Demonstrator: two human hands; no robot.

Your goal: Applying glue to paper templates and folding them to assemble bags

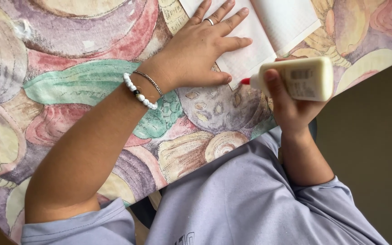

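Head view: the right hand (291,106) grips a cream plastic glue bottle with a red nozzle (302,78) while the left hand (200,52) lies flat on an open white notebook (255,41).

Nearest the camera is the grey-lilac shirt (246,195), then the table's edge, which runs diagonally under both forearms. The right hand holds the bottle on its side just off that edge, fingers wrapped round its body, the red tip pointing left at the notebook's near corner and close to the left thumb. The left hand is spread wide, palm down on the page, wearing a ring and two bracelets at the wrist. Beyond and to the left, the painted floral tablecloth (69,81) lies open; the notebook runs out of the top of the frame.
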